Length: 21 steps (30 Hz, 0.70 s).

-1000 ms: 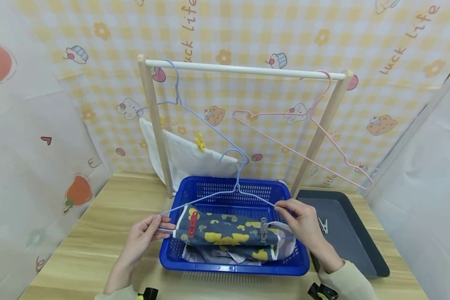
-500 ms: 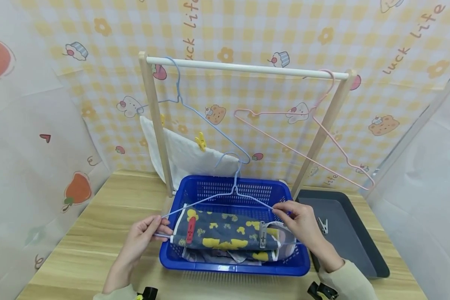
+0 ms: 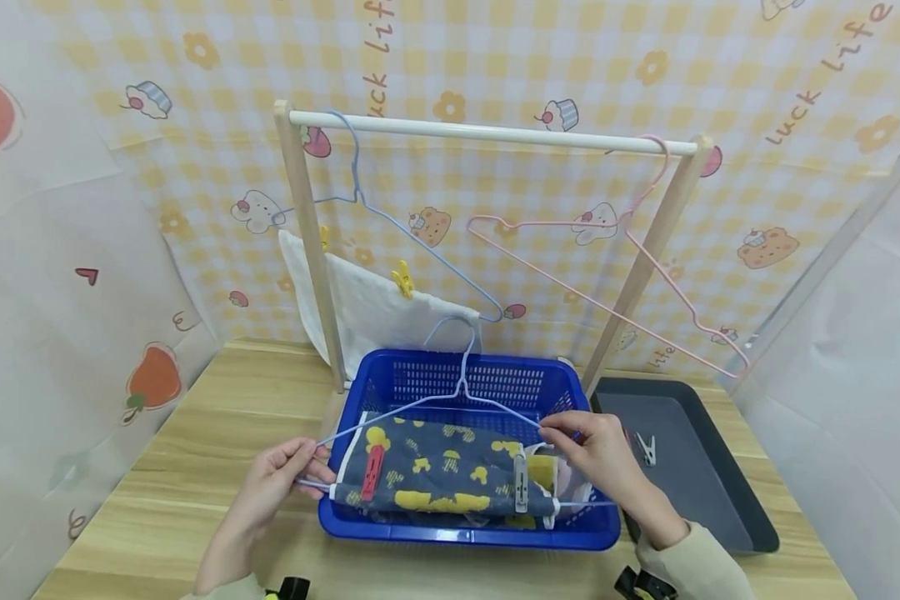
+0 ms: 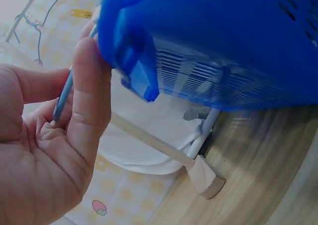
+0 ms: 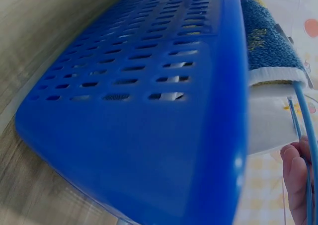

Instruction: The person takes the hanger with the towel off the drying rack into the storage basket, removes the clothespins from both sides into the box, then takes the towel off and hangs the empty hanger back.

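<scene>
A light blue clothes hanger is held by its two ends above the basket. My left hand pinches its left corner between thumb and fingers; the left wrist view shows the blue wire there. On its right shoulder, my right hand pinches the wire; only some fingers show in the right wrist view. A dark grey-blue towel with yellow patterns is folded over the hanger's bottom bar. A red clothespin clips it at left, a grey clothespin at right.
A blue plastic basket with more cloth inside stands beneath. Behind it, a rack's white rail carries another blue hanger with a clipped white towel, and a pink hanger. A dark tray with a loose clothespin lies right.
Both hands have drawn the hanger and towel toward me and slightly left. More of the towel's front shows, lying lower over the basket's near rim, and the hanger's hook has shifted left.
</scene>
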Each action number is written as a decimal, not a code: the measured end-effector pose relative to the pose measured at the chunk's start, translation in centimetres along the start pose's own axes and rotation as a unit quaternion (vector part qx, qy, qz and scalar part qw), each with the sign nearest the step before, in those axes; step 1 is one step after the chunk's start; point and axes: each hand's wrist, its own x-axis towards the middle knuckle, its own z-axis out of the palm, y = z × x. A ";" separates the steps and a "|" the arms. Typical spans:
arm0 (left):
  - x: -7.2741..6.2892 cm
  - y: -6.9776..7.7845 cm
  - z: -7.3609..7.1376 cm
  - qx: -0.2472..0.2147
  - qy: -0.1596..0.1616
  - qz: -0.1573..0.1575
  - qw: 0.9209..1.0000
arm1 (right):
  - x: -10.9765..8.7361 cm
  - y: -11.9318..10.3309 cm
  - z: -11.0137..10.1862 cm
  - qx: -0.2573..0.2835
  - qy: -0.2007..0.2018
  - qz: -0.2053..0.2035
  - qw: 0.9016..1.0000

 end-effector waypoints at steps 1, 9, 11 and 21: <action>0.0 0.1 0.1 0.007 0.004 -0.009 1.000 | 0.1 0.1 0.0 -0.005 0.000 0.000 1.000; 0.8 0.6 0.7 0.017 0.033 -0.034 0.999 | 0.9 0.8 -0.1 -0.007 0.000 0.016 1.000; 0.9 0.7 0.9 0.010 0.038 -0.026 0.999 | 1.1 0.9 -0.2 -0.007 0.002 0.018 1.000; 1.3 0.7 2.4 -0.046 0.120 0.004 0.992 | 1.3 0.4 0.3 -0.050 0.099 -0.111 0.988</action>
